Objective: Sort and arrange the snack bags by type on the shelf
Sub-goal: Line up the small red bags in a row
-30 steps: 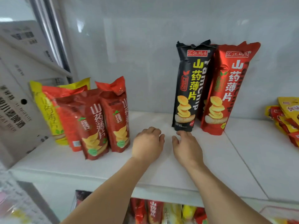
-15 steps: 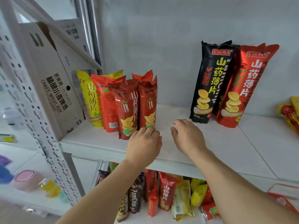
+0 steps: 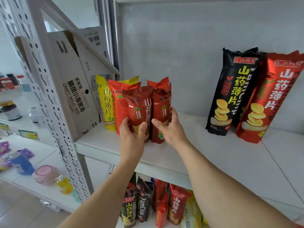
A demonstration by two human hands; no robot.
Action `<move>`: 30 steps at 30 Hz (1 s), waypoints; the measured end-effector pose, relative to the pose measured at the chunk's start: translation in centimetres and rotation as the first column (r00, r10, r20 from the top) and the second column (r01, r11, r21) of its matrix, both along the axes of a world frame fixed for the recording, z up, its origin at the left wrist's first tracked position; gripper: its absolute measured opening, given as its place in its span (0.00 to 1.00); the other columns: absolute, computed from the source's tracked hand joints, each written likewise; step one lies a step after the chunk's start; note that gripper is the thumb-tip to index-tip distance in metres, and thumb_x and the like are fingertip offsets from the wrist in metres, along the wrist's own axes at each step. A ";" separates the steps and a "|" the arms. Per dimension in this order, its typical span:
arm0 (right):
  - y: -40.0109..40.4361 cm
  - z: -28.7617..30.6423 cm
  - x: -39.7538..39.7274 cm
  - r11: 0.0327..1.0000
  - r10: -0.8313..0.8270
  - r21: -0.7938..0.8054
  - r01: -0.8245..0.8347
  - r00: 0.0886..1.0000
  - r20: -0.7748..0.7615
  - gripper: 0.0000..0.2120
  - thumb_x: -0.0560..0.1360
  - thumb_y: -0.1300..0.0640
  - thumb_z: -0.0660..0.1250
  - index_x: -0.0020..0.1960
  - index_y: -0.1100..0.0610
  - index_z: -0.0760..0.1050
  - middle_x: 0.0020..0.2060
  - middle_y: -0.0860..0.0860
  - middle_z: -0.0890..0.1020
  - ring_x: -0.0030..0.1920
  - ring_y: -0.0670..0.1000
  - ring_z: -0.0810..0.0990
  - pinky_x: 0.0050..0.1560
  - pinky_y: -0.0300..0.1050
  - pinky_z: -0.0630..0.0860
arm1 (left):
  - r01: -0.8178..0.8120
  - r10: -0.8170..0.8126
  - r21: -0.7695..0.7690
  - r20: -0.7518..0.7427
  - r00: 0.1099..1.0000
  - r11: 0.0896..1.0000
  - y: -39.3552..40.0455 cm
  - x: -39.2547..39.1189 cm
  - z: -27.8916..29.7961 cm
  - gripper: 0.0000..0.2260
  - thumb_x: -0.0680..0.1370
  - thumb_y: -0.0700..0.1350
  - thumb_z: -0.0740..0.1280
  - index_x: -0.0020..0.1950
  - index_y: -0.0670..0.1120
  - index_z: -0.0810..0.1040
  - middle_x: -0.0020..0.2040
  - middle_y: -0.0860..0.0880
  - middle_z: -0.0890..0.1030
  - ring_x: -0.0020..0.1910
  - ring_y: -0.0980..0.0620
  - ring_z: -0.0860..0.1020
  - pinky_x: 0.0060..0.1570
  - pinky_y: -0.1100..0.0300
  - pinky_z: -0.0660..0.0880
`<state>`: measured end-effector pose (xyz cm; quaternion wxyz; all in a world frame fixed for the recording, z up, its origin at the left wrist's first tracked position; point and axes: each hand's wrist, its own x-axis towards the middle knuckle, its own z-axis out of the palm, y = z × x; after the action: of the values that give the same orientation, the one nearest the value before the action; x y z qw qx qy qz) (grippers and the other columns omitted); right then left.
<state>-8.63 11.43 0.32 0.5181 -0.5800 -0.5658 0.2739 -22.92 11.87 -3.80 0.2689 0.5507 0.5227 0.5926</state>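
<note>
Your left hand (image 3: 131,137) grips the lower part of a dark red yam-chip bag (image 3: 139,109), thumb on its front and fingers wrapped round its left edge, while your right hand (image 3: 171,130) clasps the dark red bag beside it (image 3: 162,112), thumb across the front and fingers curled round its right side. Both bags stand upright and touch each other near the left end of the white shelf (image 3: 213,162). Just behind them stand an orange-red bag (image 3: 120,102) and a yellow bag (image 3: 105,102), pressed against a cardboard beer carton (image 3: 72,89) that leans at the shelf's left edge. Well apart to your right, a tall black bag (image 3: 230,96) and a tall red bag (image 3: 269,102) lean side by side against the back wall, with further bags partly hidden behind them. The shelf below (image 3: 164,222) holds a loose cluster of mixed bags: black, red and yellow ones crowded together, some upright, some tilted.
</note>
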 end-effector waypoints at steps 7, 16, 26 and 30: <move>1.4 -0.8 0.9 0.997 -0.059 -0.042 0.059 0.998 -0.017 0.47 0.69 0.45 0.78 0.79 0.49 0.54 0.68 0.52 0.75 0.65 0.53 0.77 0.66 0.52 0.75 | 0.026 -0.025 -0.082 0.017 1.000 0.996 0.9 0.1 -0.3 0.37 0.73 0.71 0.61 0.75 0.51 0.65 0.69 0.50 0.73 0.68 0.49 0.72 0.66 0.44 0.72; -1.4 -1.5 4.1 0.998 -0.058 0.003 0.058 0.998 0.027 0.31 0.64 0.42 0.80 0.62 0.44 0.69 0.61 0.47 0.71 0.54 0.44 0.78 0.56 0.46 0.79 | 0.173 -0.167 -0.079 0.075 0.983 0.982 1.0 1.9 -0.4 0.31 0.73 0.69 0.66 0.72 0.55 0.71 0.68 0.52 0.69 0.68 0.50 0.71 0.67 0.45 0.72; -4.4 -1.1 6.4 0.999 -0.043 -0.006 0.043 0.999 -0.017 0.37 0.63 0.48 0.82 0.63 0.43 0.63 0.53 0.39 0.79 0.51 0.39 0.80 0.47 0.35 0.76 | 0.329 -0.315 -0.180 0.103 0.943 0.927 1.4 6.0 0.4 0.28 0.80 0.62 0.61 0.77 0.54 0.65 0.66 0.49 0.64 0.64 0.48 0.70 0.64 0.53 0.69; -4.4 -1.4 6.5 0.998 -0.022 0.051 0.023 0.999 -0.030 0.33 0.61 0.47 0.83 0.58 0.37 0.69 0.54 0.40 0.81 0.52 0.38 0.82 0.48 0.35 0.77 | 0.395 -0.385 -0.185 0.088 0.919 0.900 1.5 6.6 0.3 0.25 0.82 0.62 0.56 0.78 0.57 0.62 0.74 0.46 0.64 0.73 0.46 0.65 0.72 0.50 0.63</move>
<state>-2.10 7.08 -1.09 0.5441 -0.5686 -0.5586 0.2618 -16.35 13.33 -3.48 0.4486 0.5998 0.4515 0.4849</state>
